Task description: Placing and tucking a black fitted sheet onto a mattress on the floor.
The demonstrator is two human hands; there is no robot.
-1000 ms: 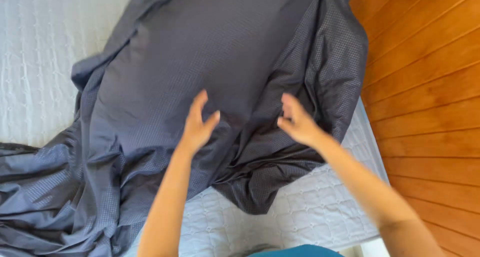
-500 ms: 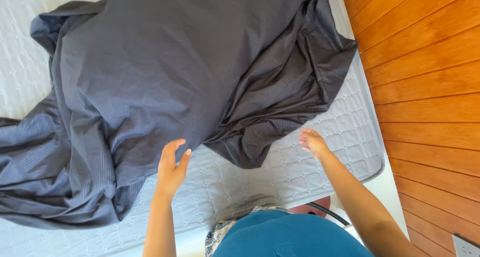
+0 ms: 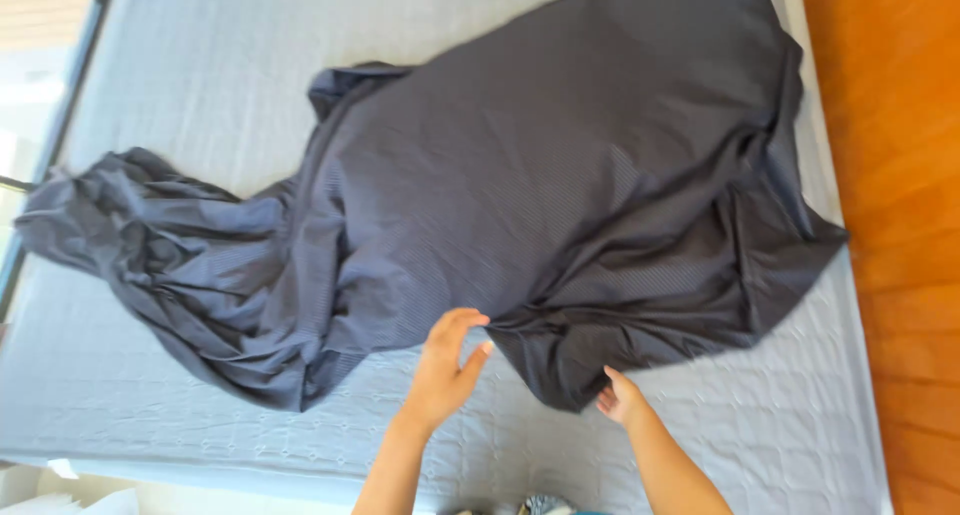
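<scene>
The dark grey sheet [image 3: 520, 195] sprawls across the bed [image 3: 200, 65] — left hand [image 3: 445, 370] open, fingers spread at its near edge, right hand [image 3: 622, 400] touching the near corner, grip unclear — best pinch firmly before pulling.

Pale grey quilted mattress [image 3: 200, 105], warm orange wooden floor [image 3: 900, 175] alongside, bright window [image 3: 25, 75] at far corner.

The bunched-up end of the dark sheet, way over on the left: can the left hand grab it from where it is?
Probably not without a lean. The left hand sits at the dark sheet's near edge, and the bunched-up end lies far across the mattress. Nothing blocks the way, though.
</scene>
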